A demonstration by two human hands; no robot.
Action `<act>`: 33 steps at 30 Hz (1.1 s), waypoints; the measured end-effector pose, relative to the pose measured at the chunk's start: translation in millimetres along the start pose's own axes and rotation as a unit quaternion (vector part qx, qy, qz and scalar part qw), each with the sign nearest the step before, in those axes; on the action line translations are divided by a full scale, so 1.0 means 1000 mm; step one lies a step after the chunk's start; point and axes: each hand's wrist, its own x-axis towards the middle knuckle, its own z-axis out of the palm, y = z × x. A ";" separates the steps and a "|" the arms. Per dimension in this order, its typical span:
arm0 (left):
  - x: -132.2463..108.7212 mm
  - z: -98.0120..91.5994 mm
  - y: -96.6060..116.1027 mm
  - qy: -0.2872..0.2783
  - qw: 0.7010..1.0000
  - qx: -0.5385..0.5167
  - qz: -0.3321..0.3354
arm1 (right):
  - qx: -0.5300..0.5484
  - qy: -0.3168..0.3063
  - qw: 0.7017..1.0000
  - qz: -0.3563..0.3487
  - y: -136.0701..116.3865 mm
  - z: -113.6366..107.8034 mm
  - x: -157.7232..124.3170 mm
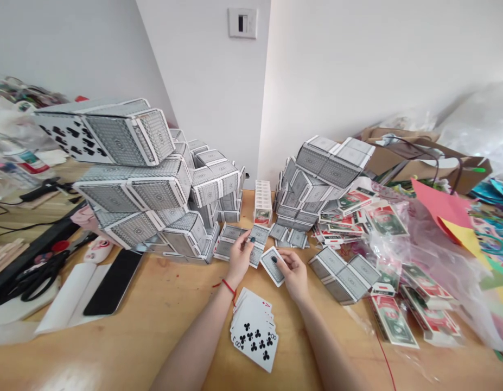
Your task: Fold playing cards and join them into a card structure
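My left hand (239, 259), a red cord at its wrist, pinches a grey-backed folded card piece (258, 251) just above the table. My right hand (295, 272) holds a single playing card (271, 265) back side up, thumb on top. The two pieces are close together; whether they touch I cannot tell. Flat beside the left hand lies another joined card piece (225, 247). Nearer to me is a fanned pile of playing cards (255, 339), face up, with the eight of clubs on top.
Stacked card blocks (153, 190) rise at the left, with a smaller stack (312, 179) at the right. A finished-looking card block (344, 274) lies by my right hand. Card boxes (393, 320) and plastic wrap clutter the right; a phone (113, 282) and scissors (43, 271) lie left.
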 end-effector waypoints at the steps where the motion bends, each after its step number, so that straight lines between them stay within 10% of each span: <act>1: -0.001 0.000 -0.001 0.002 1.000 0.014 0.011 | -0.015 -0.003 1.000 -0.004 0.000 0.000 -0.001; 18: -0.005 0.001 -0.007 -0.027 0.982 0.146 0.115 | -0.113 -0.041 0.993 -0.011 0.002 0.005 0.007; 33: 0.000 -0.001 -0.010 -0.014 0.981 0.177 0.078 | -0.067 -0.030 0.996 -0.045 0.008 0.016 0.020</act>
